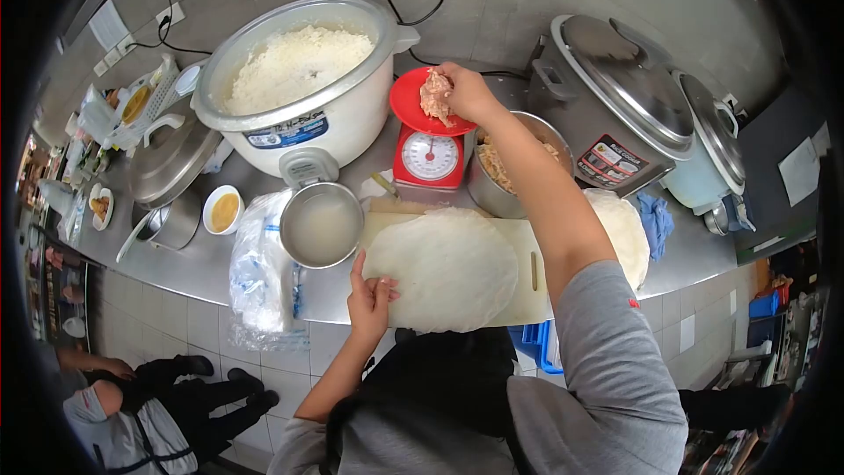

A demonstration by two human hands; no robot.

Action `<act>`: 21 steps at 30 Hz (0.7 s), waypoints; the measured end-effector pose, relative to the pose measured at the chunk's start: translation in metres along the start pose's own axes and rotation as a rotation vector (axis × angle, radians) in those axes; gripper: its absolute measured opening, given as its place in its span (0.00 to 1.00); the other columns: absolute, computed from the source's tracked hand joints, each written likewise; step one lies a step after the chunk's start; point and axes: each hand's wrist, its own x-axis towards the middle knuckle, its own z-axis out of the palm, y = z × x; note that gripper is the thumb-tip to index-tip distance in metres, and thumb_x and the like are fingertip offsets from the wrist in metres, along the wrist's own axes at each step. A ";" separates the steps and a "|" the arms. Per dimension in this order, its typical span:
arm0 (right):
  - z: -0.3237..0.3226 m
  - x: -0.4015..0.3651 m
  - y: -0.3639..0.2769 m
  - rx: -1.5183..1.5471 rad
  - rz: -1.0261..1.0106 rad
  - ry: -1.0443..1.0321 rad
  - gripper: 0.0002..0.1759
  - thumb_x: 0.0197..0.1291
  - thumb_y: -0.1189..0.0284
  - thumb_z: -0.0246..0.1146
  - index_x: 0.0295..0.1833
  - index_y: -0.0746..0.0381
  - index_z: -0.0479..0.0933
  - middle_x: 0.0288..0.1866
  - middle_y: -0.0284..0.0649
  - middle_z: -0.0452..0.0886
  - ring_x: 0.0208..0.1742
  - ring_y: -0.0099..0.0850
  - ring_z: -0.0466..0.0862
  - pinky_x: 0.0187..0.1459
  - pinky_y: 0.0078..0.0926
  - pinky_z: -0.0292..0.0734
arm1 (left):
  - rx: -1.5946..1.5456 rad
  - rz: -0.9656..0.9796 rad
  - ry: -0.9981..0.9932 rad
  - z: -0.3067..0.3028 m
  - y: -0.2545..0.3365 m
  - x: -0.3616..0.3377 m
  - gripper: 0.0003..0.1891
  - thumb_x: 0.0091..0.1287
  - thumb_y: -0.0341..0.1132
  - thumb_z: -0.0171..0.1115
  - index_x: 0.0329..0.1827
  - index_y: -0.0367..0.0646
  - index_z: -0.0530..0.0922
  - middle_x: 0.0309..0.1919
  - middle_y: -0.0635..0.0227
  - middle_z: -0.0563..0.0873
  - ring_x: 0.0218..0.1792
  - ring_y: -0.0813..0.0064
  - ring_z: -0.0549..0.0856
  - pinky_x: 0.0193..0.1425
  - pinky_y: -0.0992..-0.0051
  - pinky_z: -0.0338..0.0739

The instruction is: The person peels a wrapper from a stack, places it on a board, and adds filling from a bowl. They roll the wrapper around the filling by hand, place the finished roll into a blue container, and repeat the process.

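Observation:
My right hand (pixel 467 93) reaches far forward, its fingers closed around a clump of pale pink raw meat (pixel 435 95). The clump is over the red dish (pixel 406 98) of a kitchen scale (pixel 429 158) and overlaps it in this view. At the left edge of a round, thin white wrapper sheet (pixel 444 273), my left hand (pixel 369 303) has its index finger stretched out and its other fingers bent apart. That sheet lies on a cutting board (pixel 534 246). Right beside the scale stands a metal pot (pixel 563 154) of chopped filling, partly hidden by my right forearm.
A large cooker of rice (pixel 303 66) stands at the back left, a lidded cooker (pixel 607 97) at the right. Left of the board are a metal bowl of cloudy liquid (pixel 322 224), plastic bags (pixel 262 255) and a sauce cup (pixel 223 210). Another person (pixel 145 405) is at lower left.

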 end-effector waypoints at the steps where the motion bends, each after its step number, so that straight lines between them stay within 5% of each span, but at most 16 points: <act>1: 0.004 0.001 -0.003 -0.134 -0.046 0.053 0.24 0.52 0.78 0.70 0.57 0.63 0.75 0.42 0.46 0.84 0.42 0.35 0.85 0.46 0.28 0.79 | 0.005 0.021 0.018 -0.002 -0.004 -0.001 0.31 0.73 0.26 0.51 0.77 0.40 0.49 0.31 0.61 0.84 0.29 0.79 0.83 0.36 0.79 0.81; 4: 0.006 -0.003 -0.007 -0.298 -0.111 0.182 0.18 0.49 0.78 0.71 0.49 0.62 0.80 0.40 0.46 0.84 0.40 0.36 0.85 0.45 0.30 0.78 | -0.003 0.009 0.034 -0.002 -0.008 -0.002 0.30 0.73 0.24 0.51 0.76 0.40 0.51 0.31 0.63 0.83 0.30 0.80 0.83 0.36 0.79 0.81; 10: -0.006 -0.003 0.001 -0.112 -0.198 0.206 0.10 0.48 0.77 0.70 0.39 0.61 0.84 0.38 0.45 0.85 0.41 0.41 0.85 0.44 0.35 0.79 | 0.033 0.036 0.009 0.002 -0.003 0.001 0.25 0.70 0.28 0.58 0.70 0.39 0.64 0.31 0.65 0.85 0.29 0.80 0.84 0.38 0.78 0.80; 13: -0.024 -0.014 -0.008 0.032 -0.053 0.226 0.09 0.49 0.77 0.71 0.38 0.62 0.84 0.34 0.44 0.85 0.37 0.37 0.86 0.41 0.32 0.80 | 0.098 0.106 -0.019 0.015 0.021 0.018 0.23 0.68 0.29 0.61 0.66 0.40 0.69 0.30 0.64 0.85 0.30 0.76 0.85 0.38 0.75 0.80; 16: -0.047 -0.044 -0.004 0.345 0.062 0.161 0.08 0.59 0.72 0.70 0.36 0.67 0.82 0.28 0.34 0.83 0.26 0.19 0.79 0.28 0.18 0.74 | 0.265 0.319 0.005 0.034 0.026 0.064 0.24 0.65 0.27 0.63 0.64 0.41 0.70 0.35 0.60 0.85 0.38 0.68 0.86 0.43 0.71 0.79; 17: -0.049 -0.054 0.012 0.380 0.071 0.213 0.09 0.58 0.71 0.71 0.32 0.67 0.82 0.24 0.34 0.82 0.23 0.18 0.78 0.25 0.21 0.73 | 0.313 0.332 -0.011 0.040 0.030 0.082 0.24 0.63 0.27 0.64 0.63 0.41 0.70 0.43 0.56 0.83 0.45 0.63 0.84 0.49 0.69 0.78; 20: -0.067 -0.098 0.036 0.148 0.130 0.170 0.22 0.64 0.58 0.64 0.25 0.65 0.81 0.17 0.35 0.77 0.21 0.20 0.74 0.27 0.25 0.70 | 0.408 0.448 0.083 0.060 0.026 0.141 0.29 0.59 0.26 0.65 0.66 0.40 0.68 0.62 0.47 0.73 0.64 0.53 0.74 0.66 0.62 0.70; 21: -0.071 -0.111 0.051 -0.009 0.129 0.152 0.24 0.64 0.56 0.62 0.24 0.64 0.80 0.17 0.41 0.78 0.20 0.28 0.77 0.29 0.31 0.72 | 0.420 0.391 0.122 0.069 0.021 0.159 0.31 0.59 0.26 0.65 0.67 0.39 0.66 0.62 0.47 0.73 0.64 0.52 0.73 0.67 0.62 0.68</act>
